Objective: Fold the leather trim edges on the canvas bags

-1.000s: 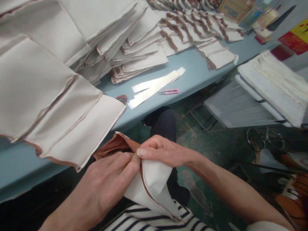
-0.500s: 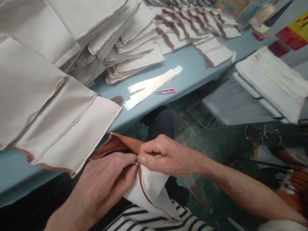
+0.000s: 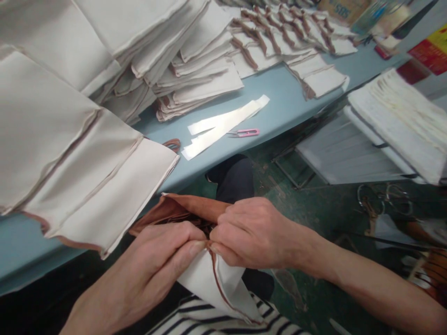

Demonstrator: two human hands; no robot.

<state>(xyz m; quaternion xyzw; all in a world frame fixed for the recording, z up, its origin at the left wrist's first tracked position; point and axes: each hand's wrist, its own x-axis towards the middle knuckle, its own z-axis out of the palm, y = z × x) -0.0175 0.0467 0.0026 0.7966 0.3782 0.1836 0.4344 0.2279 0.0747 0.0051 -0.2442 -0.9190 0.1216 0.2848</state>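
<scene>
Over my lap lies a sewn piece [image 3: 202,274], off-white on one face and brown on the other, with a brown seam edge running down it. My left hand [image 3: 167,260] pinches its edge from the left. From the right, my right hand [image 3: 251,232] grips the same edge, thumb and fingers closed. The two sets of fingertips almost meet at the seam. Behind them the brown side [image 3: 188,207] gapes in a fold. Whatever lies right between the fingertips is hidden.
A blue-covered table [image 3: 275,111] carries piles of off-white sewn pieces [image 3: 146,60], pale strips [image 3: 226,125], pink thread snips [image 3: 246,133] and a coiled brown cord [image 3: 172,144]. On the right, a stack of white pieces [image 3: 401,121] rests on a rack. Large scissors [image 3: 370,214] are below it.
Both hands have shifted slightly right along with the edge. My right hand has turned, its fingers curling further over the brown side. The view has shifted a little.
</scene>
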